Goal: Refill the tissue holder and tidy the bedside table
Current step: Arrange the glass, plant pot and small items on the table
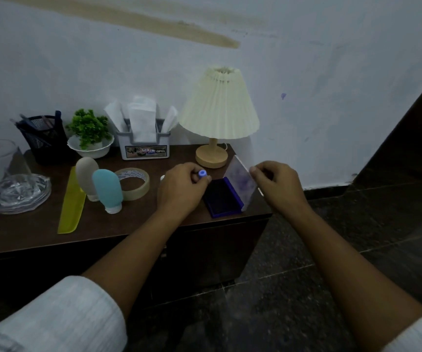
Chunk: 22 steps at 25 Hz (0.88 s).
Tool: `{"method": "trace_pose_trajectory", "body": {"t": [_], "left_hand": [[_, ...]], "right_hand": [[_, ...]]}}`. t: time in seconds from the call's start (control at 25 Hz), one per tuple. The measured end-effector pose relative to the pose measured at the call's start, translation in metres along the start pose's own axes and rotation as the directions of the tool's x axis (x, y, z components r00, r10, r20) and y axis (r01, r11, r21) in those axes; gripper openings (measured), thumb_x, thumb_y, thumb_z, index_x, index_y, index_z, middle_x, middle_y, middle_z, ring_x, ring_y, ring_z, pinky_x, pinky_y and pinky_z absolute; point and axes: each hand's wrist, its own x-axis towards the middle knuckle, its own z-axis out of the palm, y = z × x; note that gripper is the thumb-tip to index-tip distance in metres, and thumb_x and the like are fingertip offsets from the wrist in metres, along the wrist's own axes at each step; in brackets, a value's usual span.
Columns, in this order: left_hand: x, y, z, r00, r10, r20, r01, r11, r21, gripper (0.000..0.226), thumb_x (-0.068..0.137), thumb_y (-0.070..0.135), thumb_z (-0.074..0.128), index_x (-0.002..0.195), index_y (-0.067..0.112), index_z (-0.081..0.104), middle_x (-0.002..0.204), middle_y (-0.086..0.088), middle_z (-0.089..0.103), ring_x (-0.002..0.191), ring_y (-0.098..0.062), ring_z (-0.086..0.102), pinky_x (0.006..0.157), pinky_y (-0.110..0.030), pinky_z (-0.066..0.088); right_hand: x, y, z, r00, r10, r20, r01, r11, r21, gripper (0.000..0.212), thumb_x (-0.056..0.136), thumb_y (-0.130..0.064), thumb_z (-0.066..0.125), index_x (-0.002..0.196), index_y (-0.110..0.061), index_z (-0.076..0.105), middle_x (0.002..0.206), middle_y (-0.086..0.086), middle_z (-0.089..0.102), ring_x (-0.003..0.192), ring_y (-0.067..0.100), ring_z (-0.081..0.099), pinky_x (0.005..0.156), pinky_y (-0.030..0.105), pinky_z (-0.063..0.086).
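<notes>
Carrying everything is the dark wooden surface (39,232). At its back, between a pleated lamp (219,102) and a potted plant (89,128), stands the grey tissue holder (143,146), with white tissues poking from it. Near the front right corner lies an open blue ink pad (223,198). The right grip (278,189) pinches the edge of the pad's raised clear lid (239,181). The left grip (182,191), fingers curled together, clamps a small blue-capped item (202,173) just beside the pad.

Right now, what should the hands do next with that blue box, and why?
Probably swing the lid down to shut the blue stamp pad. The right hand pinches the raised lid, the left hand holds a small blue-capped thing beside it, and the tissue holder already shows tissues, so tidying is likely what remains.
</notes>
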Motion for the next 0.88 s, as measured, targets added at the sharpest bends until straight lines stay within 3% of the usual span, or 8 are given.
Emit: {"method": "trace_pose_trajectory", "body": {"t": [0.12, 0.28, 0.4, 0.72, 0.88], "left_hand": [[-0.004, -0.008, -0.014, 0.998, -0.041, 0.036, 0.039, 0.998, 0.057, 0.011, 0.085, 0.037, 0.074, 0.090, 0.028, 0.073, 0.077, 0.011, 0.066, 0.079, -0.012, 0.063, 0.067, -0.032, 0.049], [-0.014, -0.021, -0.016, 0.993, -0.072, 0.099, 0.054, 0.984, 0.169, 0.014, 0.085, 0.043, 0.073, 0.091, 0.031, 0.072, 0.081, 0.014, 0.065, 0.088, -0.012, 0.062, 0.067, -0.030, 0.044], [-0.018, -0.023, -0.007, 0.989, -0.092, 0.116, 0.067, 0.977, 0.205, 0.015, 0.085, 0.047, 0.071, 0.091, 0.033, 0.071, 0.086, 0.013, 0.067, 0.089, -0.013, 0.063, 0.070, -0.031, 0.048], [-0.012, -0.018, 0.017, 0.986, -0.015, 0.167, -0.015, 0.984, 0.178, 0.017, 0.086, 0.042, 0.071, 0.101, 0.033, 0.071, 0.097, 0.012, 0.066, 0.090, -0.008, 0.062, 0.065, -0.027, 0.044], [-0.014, -0.020, 0.016, 0.985, 0.008, 0.172, -0.038, 0.984, 0.171, 0.023, 0.087, 0.043, 0.072, 0.107, 0.031, 0.071, 0.100, 0.011, 0.065, 0.090, -0.006, 0.060, 0.064, -0.024, 0.041]], "right_hand": [[-0.012, -0.017, 0.017, 0.984, -0.097, 0.153, 0.102, 0.994, -0.027, 0.024, 0.100, -0.035, 0.057, 0.097, -0.019, 0.075, 0.090, -0.003, 0.071, 0.083, 0.011, 0.064, 0.067, 0.028, 0.051], [-0.023, -0.016, 0.047, 0.943, -0.081, 0.323, 0.186, 0.933, -0.308, 0.035, 0.093, -0.051, 0.061, 0.116, -0.026, 0.069, 0.120, 0.001, 0.062, 0.111, 0.017, 0.055, 0.088, 0.034, 0.053], [-0.026, -0.019, 0.058, 0.956, -0.051, 0.289, 0.173, 0.894, -0.413, 0.053, 0.083, -0.065, 0.064, 0.122, -0.029, 0.059, 0.127, 0.002, 0.054, 0.117, 0.023, 0.053, 0.086, 0.035, 0.050], [-0.017, 0.009, 0.043, 0.981, 0.098, 0.167, 0.000, 0.860, -0.510, 0.064, 0.078, -0.071, 0.064, 0.124, -0.027, 0.056, 0.125, 0.005, 0.052, 0.111, 0.027, 0.056, 0.083, 0.043, 0.057], [-0.016, 0.014, 0.045, 0.980, 0.113, 0.164, -0.009, 0.848, -0.530, 0.071, 0.078, -0.076, 0.060, 0.128, -0.027, 0.055, 0.127, 0.006, 0.053, 0.114, 0.028, 0.056, 0.084, 0.043, 0.057]]}}
